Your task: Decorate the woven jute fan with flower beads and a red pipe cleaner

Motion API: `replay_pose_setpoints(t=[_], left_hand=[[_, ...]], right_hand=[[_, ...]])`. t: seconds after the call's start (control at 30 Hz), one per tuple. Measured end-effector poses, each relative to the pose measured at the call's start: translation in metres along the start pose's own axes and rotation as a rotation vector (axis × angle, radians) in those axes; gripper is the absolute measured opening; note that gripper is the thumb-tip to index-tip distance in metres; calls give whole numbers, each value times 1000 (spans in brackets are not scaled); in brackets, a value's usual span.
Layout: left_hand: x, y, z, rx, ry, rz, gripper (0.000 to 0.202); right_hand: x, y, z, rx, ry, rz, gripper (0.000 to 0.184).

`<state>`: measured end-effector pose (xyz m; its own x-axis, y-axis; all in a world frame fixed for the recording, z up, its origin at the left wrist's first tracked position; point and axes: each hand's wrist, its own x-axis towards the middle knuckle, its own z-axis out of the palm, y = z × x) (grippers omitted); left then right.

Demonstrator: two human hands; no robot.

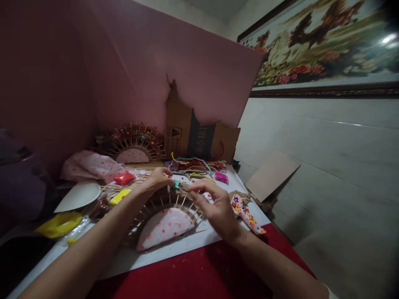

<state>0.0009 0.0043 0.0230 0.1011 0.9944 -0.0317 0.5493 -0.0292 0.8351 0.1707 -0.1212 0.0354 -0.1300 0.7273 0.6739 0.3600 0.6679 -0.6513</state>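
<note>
A half-round craft piece (165,226), with a pink dotted centre and wooden sticks fanning out through a woven brown rim, lies on a white board (174,253). My left hand (158,178) is pinched at the top of its rim on a small teal bit (176,183). My right hand (215,203) rests beside it on the rim's right part, fingers curled and pinched at the sticks.
A second finished fan piece (134,145) leans at the back beside a torn cardboard box (193,137). Coloured cords (199,164), red (124,177), yellow (120,196) and magenta (221,177) clay packs, a paper plate (77,196) and a dotted shape (247,216) lie around. Red cloth (193,274) covers the near table.
</note>
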Motion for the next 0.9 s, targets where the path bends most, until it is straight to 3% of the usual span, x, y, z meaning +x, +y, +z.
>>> replay_pose_setpoints(t=[0.13,0.23,0.43,0.6,0.73,0.9], left_hand=[[5,-3,1,13,-29,11,43],[10,-3,1,24,-55,6,44],[15,1,-2,62,-83,-26,41],[13,7,-2,70,-89,-33,40],[10,12,0,48,-108,-86,41],[12,14,2,25,-123,-125,39]], right_hand=[[-20,-12,26,-144,-202,-367,16],[-29,-11,44,-230,-315,-548,17],[-42,3,66,-240,-380,-668,15],[-55,21,78,-180,-337,-786,18],[-60,26,83,-227,-370,-853,10],[-59,25,82,-191,-278,-889,11]])
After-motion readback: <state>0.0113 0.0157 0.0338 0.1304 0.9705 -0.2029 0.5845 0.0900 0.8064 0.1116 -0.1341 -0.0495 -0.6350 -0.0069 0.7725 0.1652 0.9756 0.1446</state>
